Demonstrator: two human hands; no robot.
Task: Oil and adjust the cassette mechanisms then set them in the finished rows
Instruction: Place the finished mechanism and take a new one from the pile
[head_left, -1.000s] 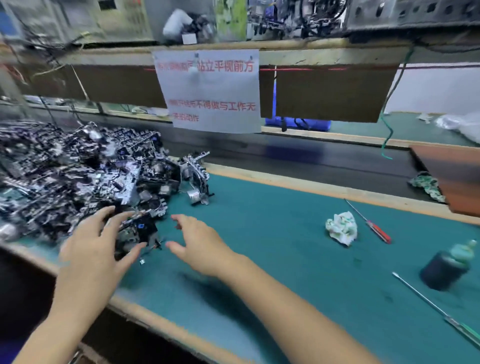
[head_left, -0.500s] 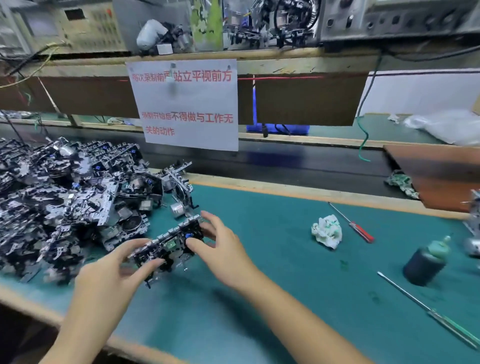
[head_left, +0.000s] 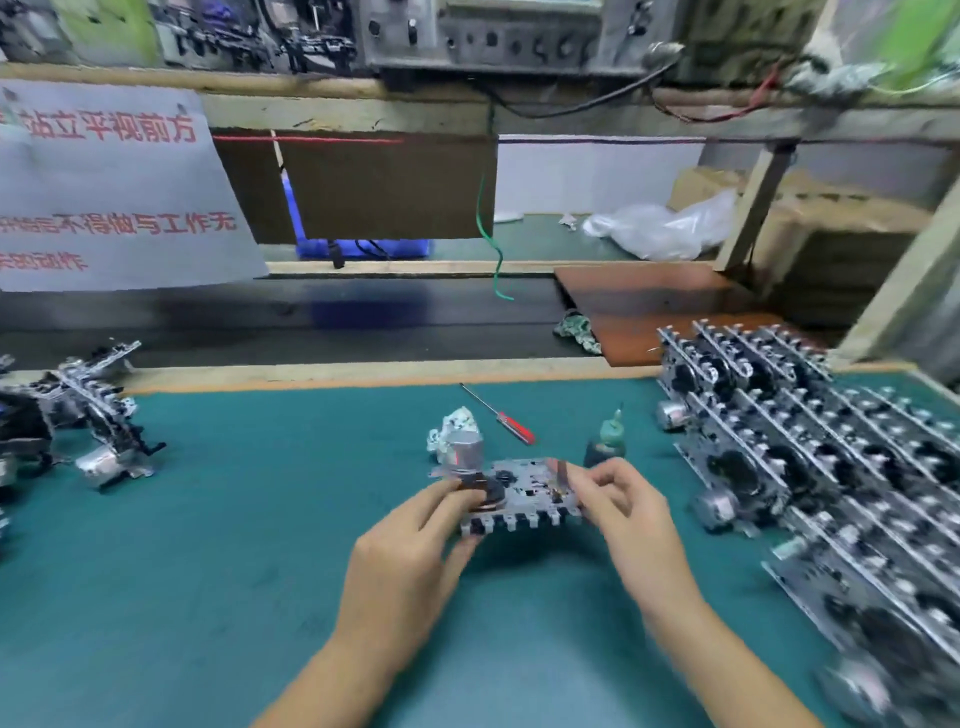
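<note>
Both hands hold one metal cassette mechanism (head_left: 519, 496) above the green mat, at the centre of the head view. My left hand (head_left: 410, 561) grips its left end, fingers curled over the black wheel. My right hand (head_left: 623, 509) pinches its right end. Behind the mechanism stands a small dark oil bottle (head_left: 605, 441) with a green tip. A red-handled screwdriver (head_left: 501, 415) lies beyond it. Finished mechanisms stand in neat rows (head_left: 810, 467) on the right. The unsorted pile (head_left: 78, 415) of mechanisms shows at the left edge.
A crumpled white cloth (head_left: 457, 423) lies behind the held mechanism. A paper sign (head_left: 104, 192) hangs at the back left. A brown board (head_left: 649, 306) and a green rag (head_left: 574, 330) sit past the mat's far edge. A plastic bag (head_left: 660, 231) lies further back.
Both hands lifted a mechanism out of the pile and carried it rightward to the middle of the mat. The view swung right, bringing the finished rows into sight.
</note>
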